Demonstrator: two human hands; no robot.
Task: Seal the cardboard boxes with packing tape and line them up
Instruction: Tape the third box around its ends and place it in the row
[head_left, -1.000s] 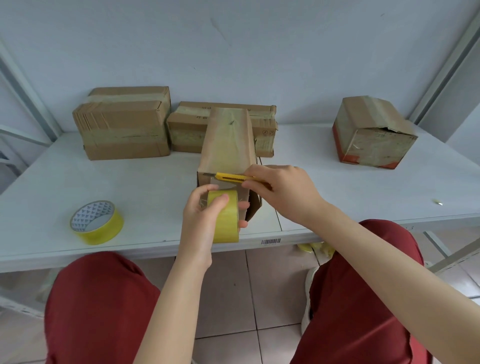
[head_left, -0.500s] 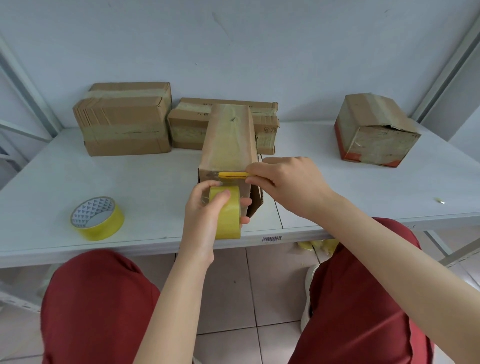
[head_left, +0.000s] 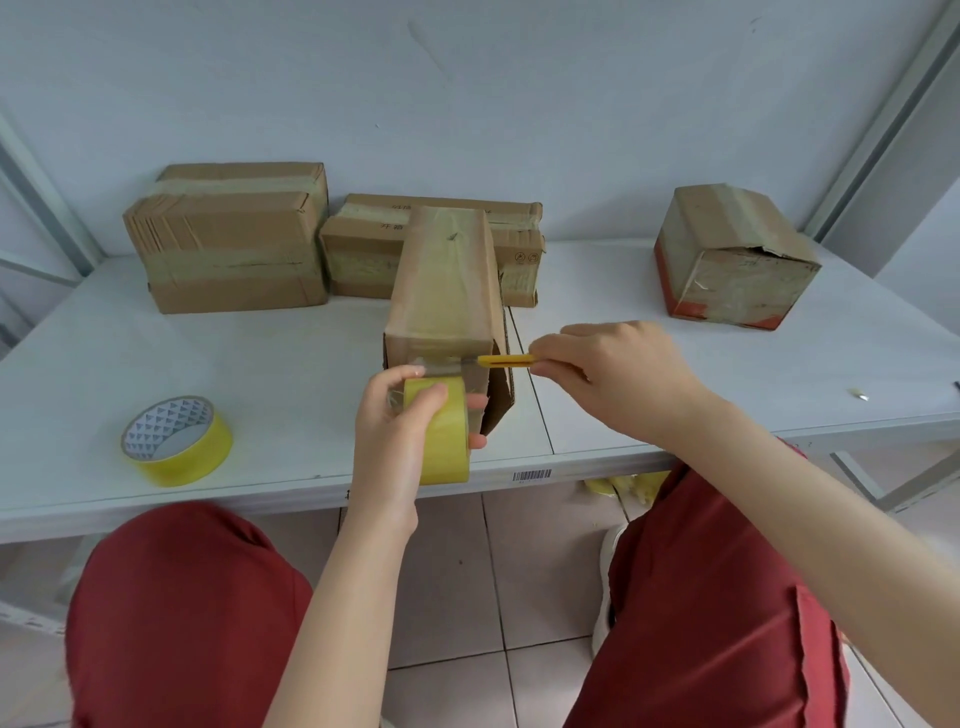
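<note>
Long box (head_left: 441, 280) stands mid-table (head_left: 260, 364) near the front edge, its long axis running from the person toward the wall. Left hand (head_left: 389, 441) grips a yellow tape roll (head_left: 441, 441) against the near end face, fingers curled round it. Right hand (head_left: 618, 379) pinches a yellow knife (head_left: 506, 360), which lies crosswise on the tape strip there.

Flat box (head_left: 358, 260) sits behind the far end; contact cannot be determined. Large box (head_left: 228, 244) is just to its left. Torn box (head_left: 727, 260) sits well apart at right. Spare roll (head_left: 176, 441) lies front left.

Long box: brown cardboard, glossy tape along the top, near right flap ajar.
</note>
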